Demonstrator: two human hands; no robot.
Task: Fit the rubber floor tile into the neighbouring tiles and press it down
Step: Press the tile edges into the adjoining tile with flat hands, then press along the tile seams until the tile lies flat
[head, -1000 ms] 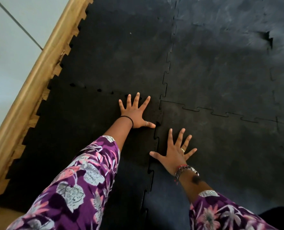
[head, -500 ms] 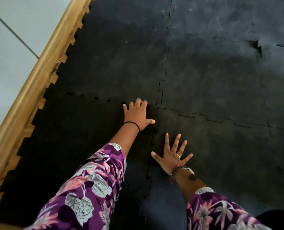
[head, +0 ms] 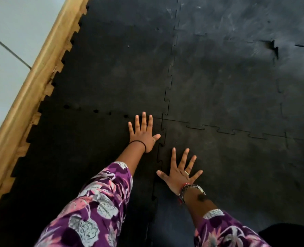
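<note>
A black rubber tile (head: 72,157) with jigsaw edges lies at the near left, meeting its neighbours on the far and right sides. My left hand (head: 144,133) rests flat on its far right corner, fingers straight and apart, close to the point where the tiles meet. Flat on the neighbouring tile (head: 236,175) to the right lies my right hand (head: 180,173), fingers spread, just past the toothed seam (head: 159,157). Small dark gaps (head: 96,110) show along the far seam to the left of my left hand. Neither hand holds anything.
A wooden skirting board (head: 32,82) runs diagonally along the left, with a white wall (head: 8,41) beyond it. More black tiles (head: 227,68) cover the floor ahead and right; one joint (head: 274,47) at far right stands lifted. A dark shape (head: 290,234) sits at bottom right.
My left hand curled its fingers at the tile's corner, then flattened out again near the junction. My right hand stayed spread on the right tile.
</note>
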